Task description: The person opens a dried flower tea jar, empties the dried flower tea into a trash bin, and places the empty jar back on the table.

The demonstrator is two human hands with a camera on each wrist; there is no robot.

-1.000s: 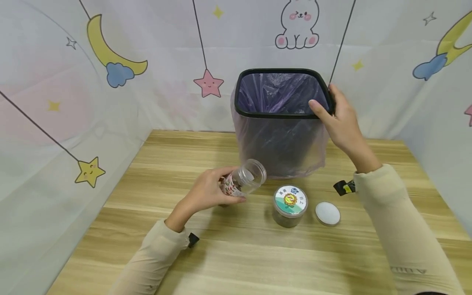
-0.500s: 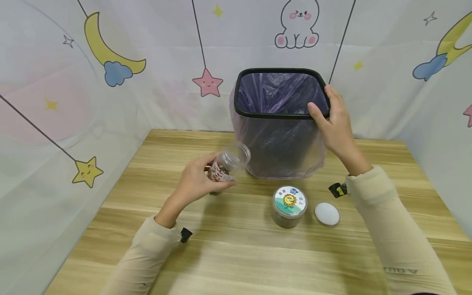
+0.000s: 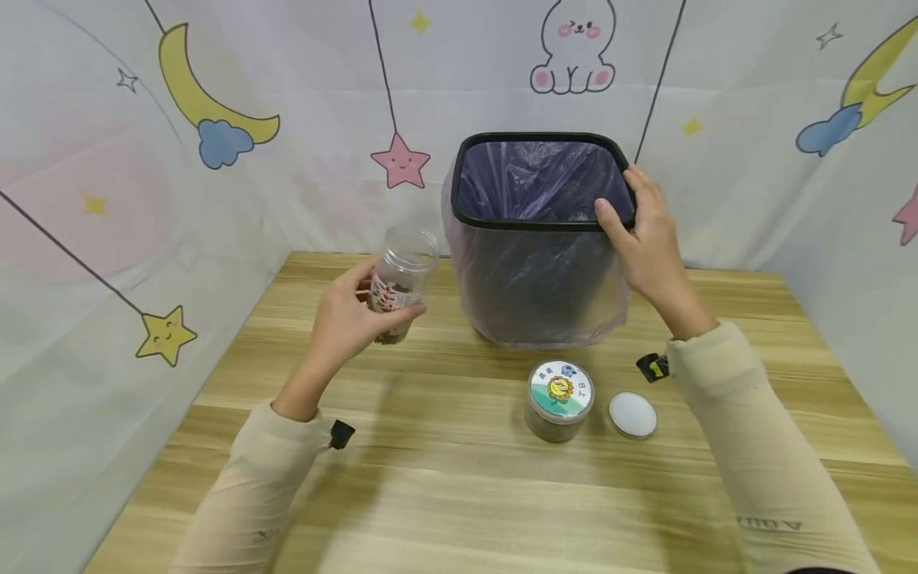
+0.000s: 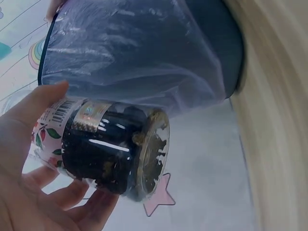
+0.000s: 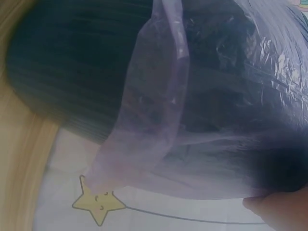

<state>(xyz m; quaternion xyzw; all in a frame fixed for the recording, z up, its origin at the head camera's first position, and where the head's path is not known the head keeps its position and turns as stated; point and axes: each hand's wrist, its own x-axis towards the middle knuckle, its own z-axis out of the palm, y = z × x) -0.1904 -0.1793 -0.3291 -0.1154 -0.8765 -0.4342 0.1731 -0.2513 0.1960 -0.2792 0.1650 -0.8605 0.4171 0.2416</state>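
Note:
My left hand (image 3: 351,319) grips a clear plastic jar (image 3: 403,279) with a floral label, holding it a little above the table, left of the bin. No lid sits on its mouth. In the left wrist view, dark contents (image 4: 110,144) fill the jar's lower part. My right hand (image 3: 649,247) holds the right rim of a black trash bin (image 3: 545,287), thumb over the front edge and fingers outside. A thin purple bag (image 3: 531,175) lines the bin and hangs over its outside; the right wrist view shows the bag's loose edge (image 5: 149,96).
A round tub (image 3: 558,402) with a sunflower picture on its top stands in front of the bin. Beside it lies a white round lid (image 3: 633,414). The wooden table (image 3: 445,494) meets a printed cloth wall (image 3: 323,143) behind the bin.
My left hand has carried the jar left and away from me, turning it from tilted toward the bin to nearly upright. My right hand keeps hold of the rim.

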